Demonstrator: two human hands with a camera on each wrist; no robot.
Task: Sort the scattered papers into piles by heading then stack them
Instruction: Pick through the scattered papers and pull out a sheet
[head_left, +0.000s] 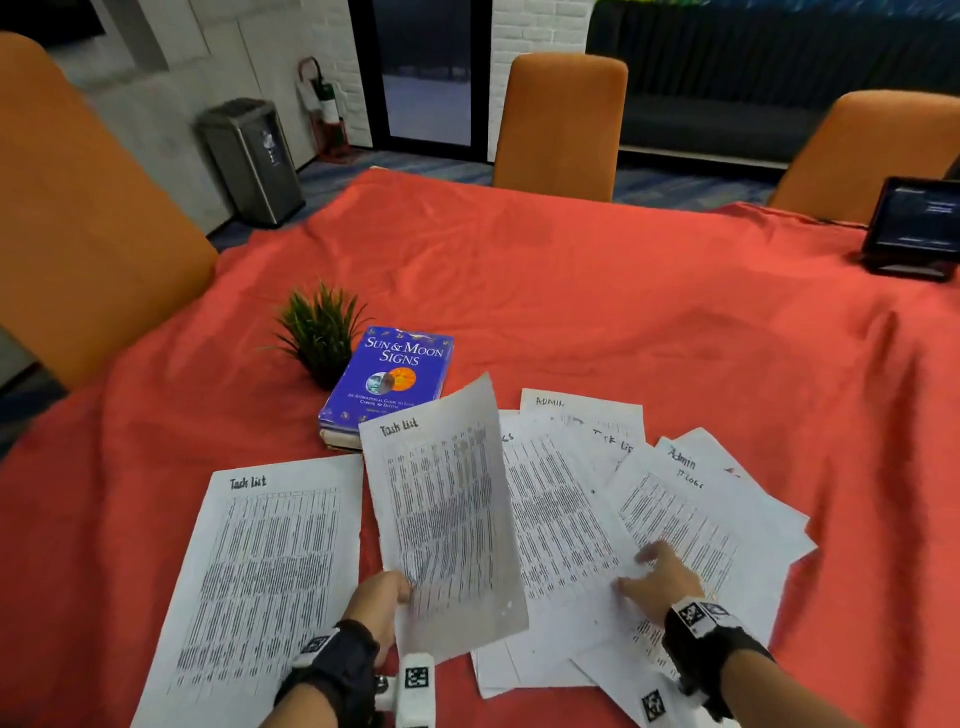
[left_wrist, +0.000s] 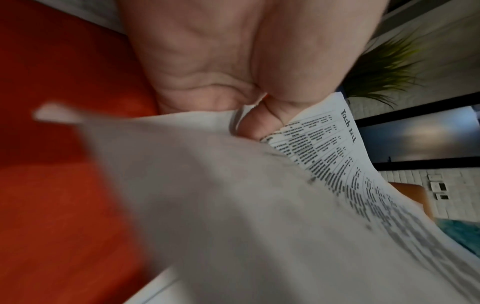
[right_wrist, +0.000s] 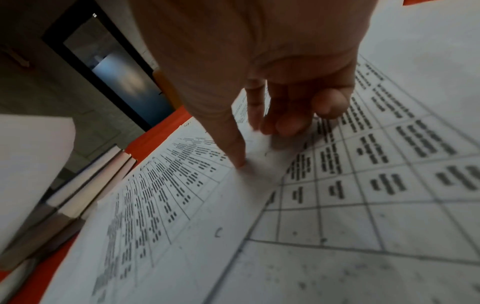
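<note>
Left hand (head_left: 382, 597): thumb and fingers pinched on the lower left edge of a lifted sheet (head_left: 447, 514) headed "Task list", which is raised and bowed above the red cloth (head_left: 571, 291); right hand (head_left: 660, 574): fingers extended, tips pressing the overlapped loose papers (head_left: 566, 525), gripping nothing; destination, as judged: flat sheet (head_left: 265, 571) with the same heading, lying at left; advice: carry the lifted sheet leftward, lay it squarely, corners matched, then let go; keep the right fingertips down so the fan, with its "Admin" headings, does not shift; book (head_left: 392, 376) and plant (head_left: 319, 332) lie beyond.
</note>
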